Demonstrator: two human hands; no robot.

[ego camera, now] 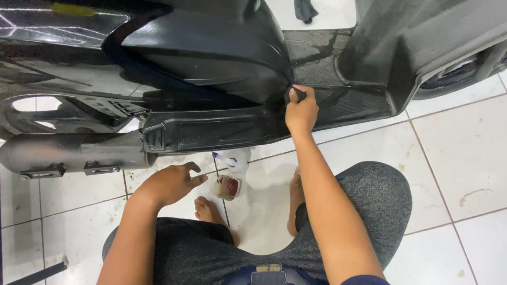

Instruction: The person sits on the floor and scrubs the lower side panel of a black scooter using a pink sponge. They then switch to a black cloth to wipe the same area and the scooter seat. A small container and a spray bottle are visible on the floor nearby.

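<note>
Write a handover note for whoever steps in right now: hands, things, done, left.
Right hand: pinches a small dark pad, pressed on the scooter's black side panel near the footboard.
Left hand: free, fingers curled, hovering by a small jar on the tile floor.
A spray bottle lies behind the jar, under the panel.
Done: the panel looks wet or glossy in parts.
Left: cannot tell how much is untreated.

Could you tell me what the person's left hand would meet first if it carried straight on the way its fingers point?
The left hand points right, toward the small open container on the tiled floor. That looks like the first thing in its line, though height above the floor is hard to judge.
</note>
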